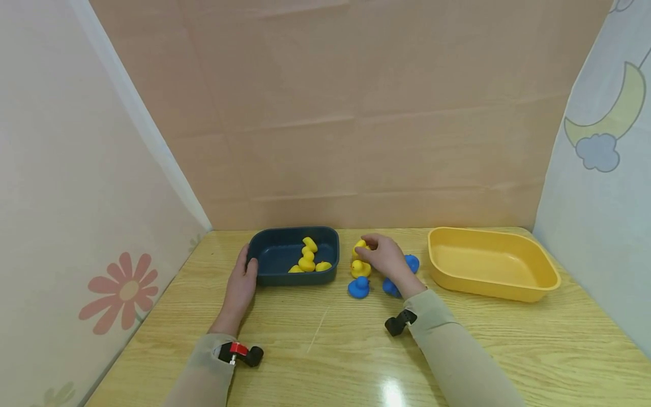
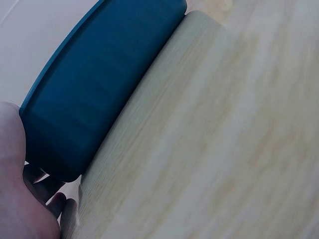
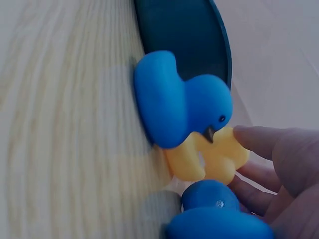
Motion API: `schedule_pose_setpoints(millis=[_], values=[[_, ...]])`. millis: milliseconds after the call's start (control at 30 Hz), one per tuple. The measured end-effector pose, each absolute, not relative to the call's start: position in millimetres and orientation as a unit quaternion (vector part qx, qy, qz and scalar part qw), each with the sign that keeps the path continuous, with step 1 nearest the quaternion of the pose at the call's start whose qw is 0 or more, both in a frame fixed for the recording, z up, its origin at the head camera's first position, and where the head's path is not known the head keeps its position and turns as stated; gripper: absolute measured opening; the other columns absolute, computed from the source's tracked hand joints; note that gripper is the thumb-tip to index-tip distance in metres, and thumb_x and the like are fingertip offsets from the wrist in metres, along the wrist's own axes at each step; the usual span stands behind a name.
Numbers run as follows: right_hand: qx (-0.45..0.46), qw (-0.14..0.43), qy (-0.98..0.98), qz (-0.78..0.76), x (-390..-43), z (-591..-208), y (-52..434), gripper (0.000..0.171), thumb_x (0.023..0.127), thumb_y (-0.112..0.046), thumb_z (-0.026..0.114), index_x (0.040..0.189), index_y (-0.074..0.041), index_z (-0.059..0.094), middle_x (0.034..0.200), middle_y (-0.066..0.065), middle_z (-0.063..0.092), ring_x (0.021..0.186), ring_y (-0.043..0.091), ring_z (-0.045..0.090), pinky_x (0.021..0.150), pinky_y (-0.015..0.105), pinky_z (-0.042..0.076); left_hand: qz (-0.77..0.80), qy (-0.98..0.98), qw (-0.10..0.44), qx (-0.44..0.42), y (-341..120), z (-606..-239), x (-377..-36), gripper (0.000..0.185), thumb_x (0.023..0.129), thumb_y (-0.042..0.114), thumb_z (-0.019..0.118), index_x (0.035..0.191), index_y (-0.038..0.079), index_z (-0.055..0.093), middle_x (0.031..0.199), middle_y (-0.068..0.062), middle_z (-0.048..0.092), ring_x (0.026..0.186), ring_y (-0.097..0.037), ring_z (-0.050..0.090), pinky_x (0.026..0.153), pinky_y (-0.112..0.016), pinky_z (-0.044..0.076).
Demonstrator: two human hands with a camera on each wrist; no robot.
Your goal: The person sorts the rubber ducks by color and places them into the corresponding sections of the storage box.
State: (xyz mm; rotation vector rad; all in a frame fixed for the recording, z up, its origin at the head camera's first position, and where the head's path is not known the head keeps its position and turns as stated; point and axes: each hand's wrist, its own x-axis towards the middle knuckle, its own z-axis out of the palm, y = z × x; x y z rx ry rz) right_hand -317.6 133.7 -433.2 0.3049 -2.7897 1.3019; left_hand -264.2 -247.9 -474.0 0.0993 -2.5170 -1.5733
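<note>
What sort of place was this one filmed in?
Probably a small makeshift filming booth: a wood-grain table walled in by a plain tan sheet at the back and patterned sheets at the sides, one with a flower, the other with a moon.

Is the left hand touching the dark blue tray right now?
Touching. The left wrist view shows the left hand against one end of the dark blue tray, with no gap where it meets the rim.
</note>
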Motion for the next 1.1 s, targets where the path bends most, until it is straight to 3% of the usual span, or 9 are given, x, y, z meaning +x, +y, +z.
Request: schedule_pose_setpoints(millis=[367,667,1100], values=[[0.1,0.065,-0.861,0.494,-311.5,-418.6,111.5,0.056,0.106,-0.033,0.078,0.152,-0.005,0.065,0.145,0.018,0.068,0.135,0.037,0.061,0.115,0.054,0.05,-0.525,-0.846,0.091,0.033,-250.1,-476.0,-264.3,0.066,0.12,0.038,0.036,0.18,0.022,0.013,0.183,-0.012,0.017,0.168,-0.038,0.015,0.134,-0.061,0.018],[0.127,0.056,-0.824,0.55,-303.0,-415.7,86.5,0.051,0.107,-0.031,0.078,0.151,-0.01,0.065,0.144,0.011,0.068,0.135,0.033,0.06,0.117,0.053,0.049,-0.526,-0.845,0.089,0.04,-250.7,-478.9,-261.6,0.065,0.121,0.037,0.037,0.18,0.021,0.014,0.183,-0.012,0.017,0.168,-0.037,0.015,0.134,-0.059,0.017],[0.158,0.039,-0.819,0.551,-303.9,-418.3,67.6,0.051,0.107,-0.021,0.077,0.153,-0.004,0.063,0.148,0.013,0.067,0.141,0.035,0.059,0.116,0.055,0.05,-0.518,-0.849,0.1,0.037,-247.9,-475.9,-268.2,0.065,0.121,0.037,0.036,0.18,0.021,0.015,0.183,-0.012,0.019,0.168,-0.037,0.018,0.134,-0.058,0.019]])
